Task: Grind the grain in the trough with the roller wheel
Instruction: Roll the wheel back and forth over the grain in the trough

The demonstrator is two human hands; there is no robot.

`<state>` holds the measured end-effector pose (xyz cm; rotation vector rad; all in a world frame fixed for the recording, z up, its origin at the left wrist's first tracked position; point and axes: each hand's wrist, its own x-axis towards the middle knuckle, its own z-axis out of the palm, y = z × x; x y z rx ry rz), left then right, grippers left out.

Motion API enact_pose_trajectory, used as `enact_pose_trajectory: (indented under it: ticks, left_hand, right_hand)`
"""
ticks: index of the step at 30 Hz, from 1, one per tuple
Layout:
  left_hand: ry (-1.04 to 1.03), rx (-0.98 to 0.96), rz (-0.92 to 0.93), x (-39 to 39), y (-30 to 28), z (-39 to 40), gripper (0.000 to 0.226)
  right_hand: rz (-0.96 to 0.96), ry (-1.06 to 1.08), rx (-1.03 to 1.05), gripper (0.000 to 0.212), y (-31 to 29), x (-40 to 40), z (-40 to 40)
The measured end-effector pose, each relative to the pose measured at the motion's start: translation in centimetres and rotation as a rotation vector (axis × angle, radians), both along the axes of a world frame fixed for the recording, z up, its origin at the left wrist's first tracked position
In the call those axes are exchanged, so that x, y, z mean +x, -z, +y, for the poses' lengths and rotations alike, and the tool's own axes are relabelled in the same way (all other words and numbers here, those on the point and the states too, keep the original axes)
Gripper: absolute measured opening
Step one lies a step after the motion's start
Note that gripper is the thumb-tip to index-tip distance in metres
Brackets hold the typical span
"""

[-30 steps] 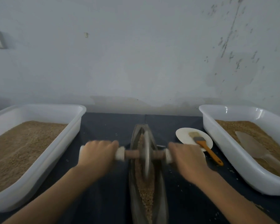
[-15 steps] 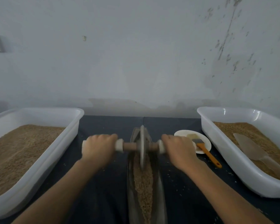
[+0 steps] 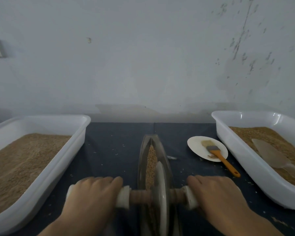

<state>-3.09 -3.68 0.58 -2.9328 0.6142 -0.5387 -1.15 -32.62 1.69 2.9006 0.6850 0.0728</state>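
Head view: the left hand (image 3: 92,193) curls over the white grip on the left end of the axle (image 3: 140,196), and the right hand (image 3: 218,195) wraps the white grip on the right end, both with knuckles up. Between them the wheel (image 3: 160,193) stands upright on its edge in the trough (image 3: 166,160), at the near part of it, slightly blurred. The trough is a narrow, boat-shaped metal channel running away from the person down the middle of the dark surface (image 3: 112,150). Grain (image 3: 152,159) fills the channel ahead of the wheel, up to near the far tip. Loose kernels lie scattered on the surface around the trough.

A white tub (image 3: 78,142) sits at the left, filled with tan grain. Another white tub (image 3: 237,150) sits at the right, holding grain and a pale scoop (image 3: 271,155) lying on it. Between the trough and the right tub a small white plate (image 3: 196,147) carries a brush (image 3: 218,155) with an orange handle that reaches off the plate's near edge onto the surface. A pale, stained wall (image 3: 143,57) rises behind.
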Motion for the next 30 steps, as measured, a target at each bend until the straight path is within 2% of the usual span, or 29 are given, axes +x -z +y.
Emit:
enact_pose_trajectory:
  ticks: [2, 4, 9, 14, 17, 19, 21, 23, 26, 30]
  left_hand:
    - [-0.122, 0.068, -0.011, 3.1, 0.3, -0.4, 0.041]
    - [-0.232, 0.035, -0.047, 7.0, 0.5, -0.7, 0.027]
    - [-0.273, 0.006, -0.110, 12.5, -0.1, -1.1, 0.023]
    - [-0.214, 0.036, -0.036, 6.0, 0.0, -0.9, 0.030]
    - [0.006, 0.005, -0.149, -0.1, -0.8, -0.8, 0.047]
    - [0.026, 0.001, -0.143, -2.1, -1.0, -0.5, 0.052]
    - [-0.030, 0.024, -0.018, -1.7, -0.8, -0.5, 0.051]
    - [-0.118, 0.087, 0.022, 0.9, 0.0, -0.7, 0.039]
    - [-0.261, 0.004, 0.028, 7.1, 1.0, -0.9, 0.022]
    - [-0.300, -0.064, 0.005, 13.3, 0.4, -0.9, 0.018]
  right_hand:
    - [-0.068, 0.048, 0.055, 0.030, 0.9, 2.5, 0.4]
    - [-0.153, 0.081, 0.112, 0.028, 1.5, 5.8, 0.9]
    - [-0.310, 0.105, 0.117, 0.025, 0.6, 11.2, 2.4]
    - [-0.181, 0.062, 0.109, 0.030, 1.3, 5.2, 0.6]
    - [-0.204, -0.048, 0.160, 0.054, 0.7, -0.4, -0.8]
    - [-0.232, -0.081, 0.150, 0.061, -0.3, -2.0, -0.9]
    - [-0.110, -0.056, 0.069, 0.053, -0.6, -1.9, -0.2]
    - [-0.057, 0.020, -0.042, 0.034, -0.1, 0.2, 0.4]
    - [-0.204, 0.043, 0.003, 0.024, 0.4, 5.5, 1.6]
    - [-0.336, 0.063, 0.017, 0.022, -0.2, 12.0, 3.2]
